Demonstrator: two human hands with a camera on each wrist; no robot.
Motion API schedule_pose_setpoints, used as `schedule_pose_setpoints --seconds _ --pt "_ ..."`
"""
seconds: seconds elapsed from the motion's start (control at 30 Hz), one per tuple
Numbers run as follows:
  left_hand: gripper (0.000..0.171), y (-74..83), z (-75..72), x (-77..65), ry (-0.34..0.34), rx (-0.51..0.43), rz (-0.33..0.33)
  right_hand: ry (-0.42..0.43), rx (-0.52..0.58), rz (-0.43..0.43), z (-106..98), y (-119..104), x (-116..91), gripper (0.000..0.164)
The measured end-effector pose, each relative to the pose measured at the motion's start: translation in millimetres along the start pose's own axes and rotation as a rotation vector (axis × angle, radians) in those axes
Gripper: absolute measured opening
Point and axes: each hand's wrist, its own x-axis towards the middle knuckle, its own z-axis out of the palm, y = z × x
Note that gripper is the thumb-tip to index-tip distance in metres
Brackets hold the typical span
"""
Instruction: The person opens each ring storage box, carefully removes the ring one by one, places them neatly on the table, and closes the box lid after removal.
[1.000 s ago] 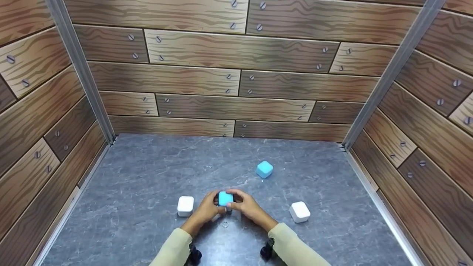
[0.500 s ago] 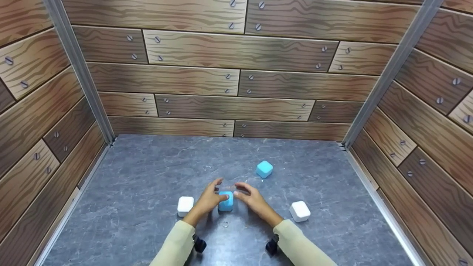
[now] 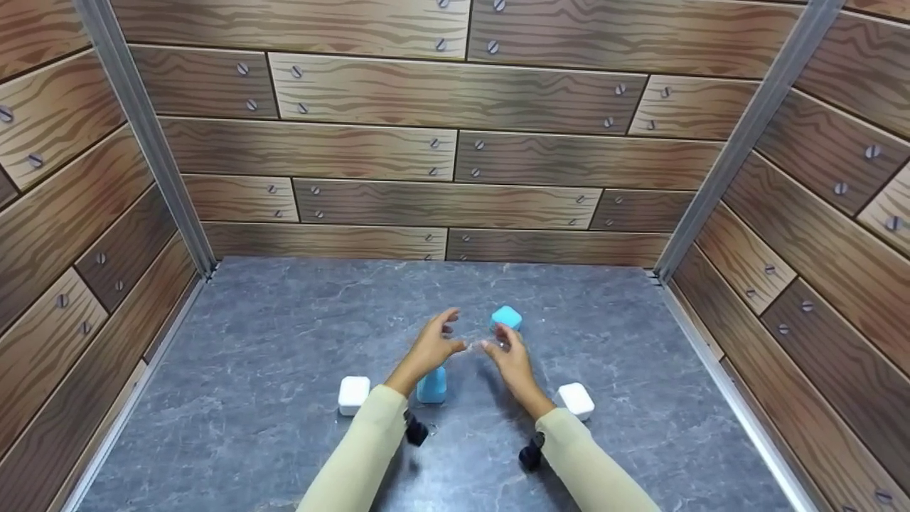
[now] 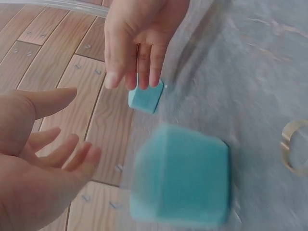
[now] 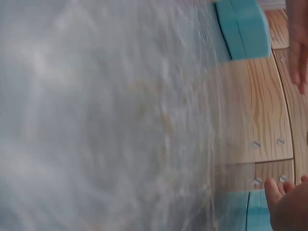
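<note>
My left hand (image 3: 432, 346) and my right hand (image 3: 513, 360) hover over the table, fingers bent loosely and nothing between them. The near blue cube (image 3: 431, 386), rounded at its corners, sits behind the left wrist. In the left wrist view this near cube (image 4: 185, 178) is large and blurred, apart from the left hand (image 4: 50, 154). Just beyond the right fingertips lies the far blue cube (image 3: 506, 318), partly covered by them in the head view. The right wrist view has the right hand (image 5: 291, 207) at its lower corner, overlapping a blue cube (image 5: 260, 211).
One white cube (image 3: 354, 395) stands left of the left forearm, another white cube (image 3: 576, 401) by the right wrist. A small ring (image 4: 294, 144) lies on the grey marbled table (image 3: 284, 320). Wood-patterned walls (image 3: 455, 156) enclose the back and sides.
Both hands have let go of the near blue cube, leaving it on the table. They have moved forward and right, toward the far blue cube, and spread apart.
</note>
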Motion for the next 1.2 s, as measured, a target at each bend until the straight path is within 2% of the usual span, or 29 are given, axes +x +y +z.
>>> schedule_pose_setpoints --seconds 0.2,0.37,0.47,0.63,0.77,0.83,1.0,1.2 --pt "0.065 0.4 13.6 24.7 -0.037 -0.021 0.018 0.109 -0.034 0.029 -3 6 10 0.062" --pt "0.062 -1.8 26.1 44.2 -0.030 0.003 -0.005 0.209 -0.105 0.045 -3 9 18 0.062" --pt "0.062 -3.2 32.1 55.1 -0.017 0.012 0.003 0.241 -0.143 0.058 -4 9 22 0.065" --pt "0.064 -7.1 46.4 71.7 0.042 -0.030 0.019 0.228 -0.148 0.064 -10 12 29 0.069" --pt "0.061 -12.5 62.9 81.4 0.035 -0.068 0.014 0.253 -0.134 0.083 -17 20 33 0.069" --pt "0.059 -16.0 68.9 84.5 0.028 -0.095 -0.010 0.246 -0.112 0.100 -19 23 34 0.070" --pt "0.056 -23.5 73.5 87.4 0.045 -0.130 -0.064 0.185 -0.055 0.120 -18 24 38 0.073" --pt "0.055 -29.2 75.6 88.9 0.029 -0.188 -0.062 0.141 -0.019 0.126 -14 29 40 0.072"
